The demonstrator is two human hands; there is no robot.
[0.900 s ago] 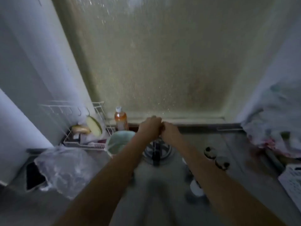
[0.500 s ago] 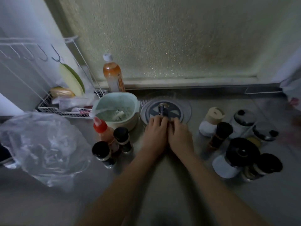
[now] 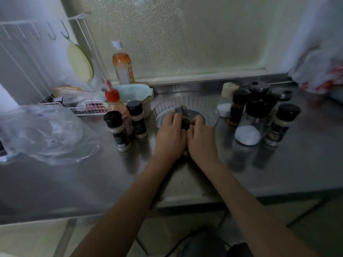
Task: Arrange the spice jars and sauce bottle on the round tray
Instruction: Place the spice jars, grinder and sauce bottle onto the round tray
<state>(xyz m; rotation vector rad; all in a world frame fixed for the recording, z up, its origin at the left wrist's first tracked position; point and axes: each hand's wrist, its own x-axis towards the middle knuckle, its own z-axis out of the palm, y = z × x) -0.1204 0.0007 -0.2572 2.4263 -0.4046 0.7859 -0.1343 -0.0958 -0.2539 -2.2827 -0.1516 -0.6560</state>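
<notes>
A round clear tray (image 3: 186, 103) with a ribbed rim sits on the steel counter at the back centre. A dark upright post (image 3: 182, 117) stands at its middle. My left hand (image 3: 170, 134) and my right hand (image 3: 201, 140) meet there, fingers closed around the post from both sides. Left of the tray stand a red-capped sauce bottle (image 3: 113, 101) and two black-lidded spice jars (image 3: 117, 129) (image 3: 137, 119). To the right of the tray is a cluster of several black-lidded jars (image 3: 280, 123), including a big one holding white powder (image 3: 249, 127).
A mint-green bowl (image 3: 134, 91) and an orange drink bottle (image 3: 122, 65) stand behind the left jars. A wire rack (image 3: 83, 108) and a crumpled clear plastic bag (image 3: 42, 130) fill the left side. The counter's front edge (image 3: 185, 200) runs below my forearms.
The view has swung downward, bringing the jars and the counter's front edge into sight. My hands stay together at the tray, and their fingers have closed around its centre post.
</notes>
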